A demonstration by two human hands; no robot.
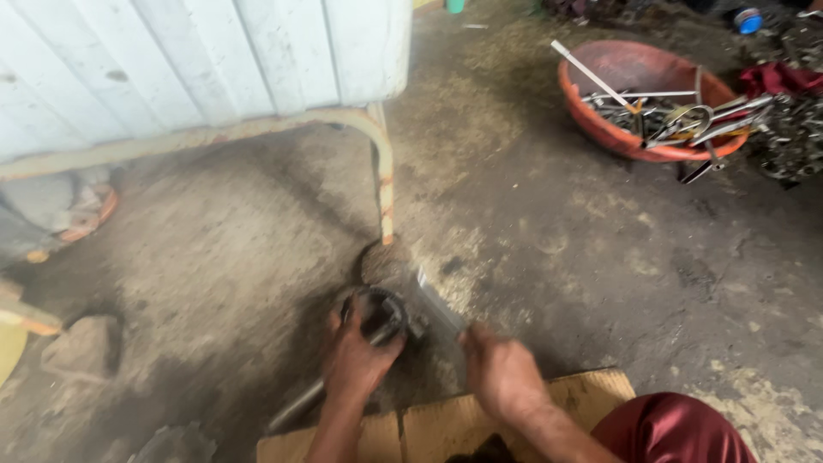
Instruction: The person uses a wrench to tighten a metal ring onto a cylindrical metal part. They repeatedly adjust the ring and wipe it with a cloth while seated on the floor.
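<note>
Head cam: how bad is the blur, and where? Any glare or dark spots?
Head view: motion blur smears the right hand and the metal rod it grips; the left hand on the dark round part is softer too. The orange basin is fairly sharp. The white panel looks washed out; floor beneath it shadowed.

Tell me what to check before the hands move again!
1. Left hand grips the round metal part: ok.
2. Right hand holds the metal tool: ok, though blurred.
3. Tool tip touching the part: cannot tell, motion blur.
4. Part resting steady on the floor: cannot tell.
5. Basin of metal tools well away from the hands: ok.
6. Frame leg stands close behind the part: not ok, tight space.
</note>
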